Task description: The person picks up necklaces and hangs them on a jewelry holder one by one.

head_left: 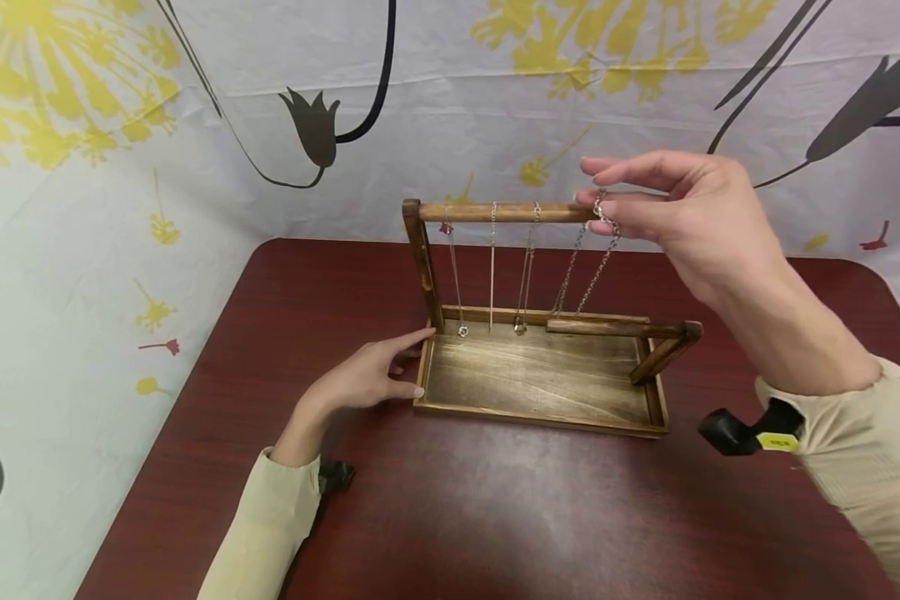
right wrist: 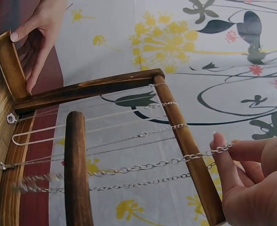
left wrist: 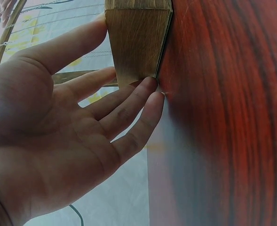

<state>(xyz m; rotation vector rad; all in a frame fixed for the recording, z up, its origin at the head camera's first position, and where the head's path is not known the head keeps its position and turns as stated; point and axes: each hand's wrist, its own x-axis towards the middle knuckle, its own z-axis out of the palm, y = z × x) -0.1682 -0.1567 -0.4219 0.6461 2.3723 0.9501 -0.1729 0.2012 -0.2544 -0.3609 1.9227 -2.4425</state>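
Observation:
A wooden necklace stand with a tray base has a raised bar at the back and a lower, shorter one in front. At the right end of the raised bar, my right hand pinches a silver chain necklace between thumb and fingers. The chain drapes by the bar and hangs toward the tray in two strands. My left hand rests against the tray's left end, its fingers extended along the wood, as the left wrist view also shows.
Three thinner necklaces hang from the raised bar: one with a pendant at left, a plain chain, and another with a pendant. Beneath lies a dark red table. A patterned cloth hangs behind it.

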